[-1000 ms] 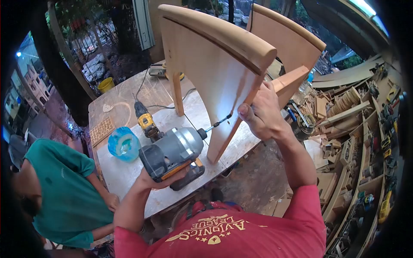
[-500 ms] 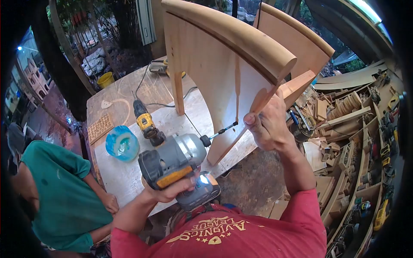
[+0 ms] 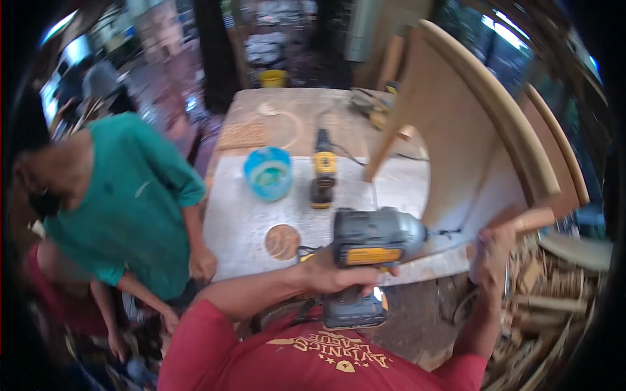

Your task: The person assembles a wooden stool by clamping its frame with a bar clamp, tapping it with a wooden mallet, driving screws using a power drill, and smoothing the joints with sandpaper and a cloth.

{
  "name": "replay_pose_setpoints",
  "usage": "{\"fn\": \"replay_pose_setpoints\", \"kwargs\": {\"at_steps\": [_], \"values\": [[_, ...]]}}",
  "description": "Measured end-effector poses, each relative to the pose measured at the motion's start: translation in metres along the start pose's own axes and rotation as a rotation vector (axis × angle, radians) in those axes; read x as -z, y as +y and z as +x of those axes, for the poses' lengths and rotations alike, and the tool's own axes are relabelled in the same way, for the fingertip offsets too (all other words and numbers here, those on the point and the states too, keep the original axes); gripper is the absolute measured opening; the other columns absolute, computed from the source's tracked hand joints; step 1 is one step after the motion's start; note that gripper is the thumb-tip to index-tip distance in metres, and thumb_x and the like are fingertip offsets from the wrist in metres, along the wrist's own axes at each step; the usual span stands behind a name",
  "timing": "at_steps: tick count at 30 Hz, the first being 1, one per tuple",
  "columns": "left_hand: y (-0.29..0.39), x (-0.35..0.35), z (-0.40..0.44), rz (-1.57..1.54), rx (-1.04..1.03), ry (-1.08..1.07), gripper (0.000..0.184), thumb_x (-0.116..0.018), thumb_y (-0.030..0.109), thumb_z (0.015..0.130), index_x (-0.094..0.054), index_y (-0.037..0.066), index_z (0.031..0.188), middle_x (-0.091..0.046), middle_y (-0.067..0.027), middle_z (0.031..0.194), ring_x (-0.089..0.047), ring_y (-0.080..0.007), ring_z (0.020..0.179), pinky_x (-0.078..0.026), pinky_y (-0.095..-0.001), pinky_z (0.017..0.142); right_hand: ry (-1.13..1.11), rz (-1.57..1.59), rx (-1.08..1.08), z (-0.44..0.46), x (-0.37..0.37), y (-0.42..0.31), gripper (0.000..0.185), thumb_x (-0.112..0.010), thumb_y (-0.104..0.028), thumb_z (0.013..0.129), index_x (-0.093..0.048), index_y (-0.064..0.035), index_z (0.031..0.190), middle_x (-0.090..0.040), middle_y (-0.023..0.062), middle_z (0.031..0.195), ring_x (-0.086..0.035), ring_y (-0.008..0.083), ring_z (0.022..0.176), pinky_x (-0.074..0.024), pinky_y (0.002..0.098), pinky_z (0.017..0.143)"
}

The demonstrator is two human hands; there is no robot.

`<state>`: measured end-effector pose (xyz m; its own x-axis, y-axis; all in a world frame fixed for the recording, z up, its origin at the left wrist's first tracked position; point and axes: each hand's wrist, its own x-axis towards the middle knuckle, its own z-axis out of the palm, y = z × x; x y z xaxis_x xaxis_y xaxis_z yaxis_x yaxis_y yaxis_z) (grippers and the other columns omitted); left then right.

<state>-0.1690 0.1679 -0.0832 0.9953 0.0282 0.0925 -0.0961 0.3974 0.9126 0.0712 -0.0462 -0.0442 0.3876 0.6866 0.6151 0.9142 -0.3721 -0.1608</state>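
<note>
My left hand is wrapped round the grip of a grey and yellow impact driver. The driver's work light glows, and its long bit points right, toward the lower part of a large curved wooden panel. Blur hides whether the tip touches the wood. At the panel's lower right corner my right hand is closed on the wooden edge, near a short wooden crosspiece. A thick rounded rail runs along the panel's top edge. Behind it stands a second, similar panel.
On the worktable are a blue bowl, a yellow and black drill, a perforated wooden block and a corded tool. A person in a green shirt is at the left. Wood scraps are piled at right.
My view has swung left, so the table, panels and driver appear farther right and the co-worker shows more fully. Both hands keep their holds. The picture is blurrier now.
</note>
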Motion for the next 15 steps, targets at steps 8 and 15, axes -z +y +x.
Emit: {"fn": "replay_pose_setpoints", "kwargs": {"at_steps": [8,15], "values": [[-0.004,0.023,-0.064,0.626,-0.401,0.239,0.047,-0.077,0.017,0.082,-0.059,0.001,0.123,-0.067,-0.0103,0.113,-0.062,-0.0178,0.103,-0.049,-0.0346,0.089,0.090,0.044,0.128,0.012,-0.001,-0.011,0.057,-0.028,-0.050,0.104,-0.051,-0.0013,0.084,-0.050,0.0176,0.087,-0.046,0.0389,0.088,-0.0342,0.0504,0.089],[-0.034,0.018,-0.130,1.066,-0.465,0.831,0.047,-0.075,0.022,0.082,-0.058,0.006,0.123,-0.063,-0.0104,0.117,-0.061,-0.0250,0.108,-0.049,-0.0382,0.092,0.238,0.072,0.201,0.020,-0.026,-0.003,0.059,-0.034,-0.055,0.101,-0.055,0.0003,0.092,-0.055,0.0193,0.092,-0.050,0.0393,0.094,-0.0373,0.0497,0.089]]}}
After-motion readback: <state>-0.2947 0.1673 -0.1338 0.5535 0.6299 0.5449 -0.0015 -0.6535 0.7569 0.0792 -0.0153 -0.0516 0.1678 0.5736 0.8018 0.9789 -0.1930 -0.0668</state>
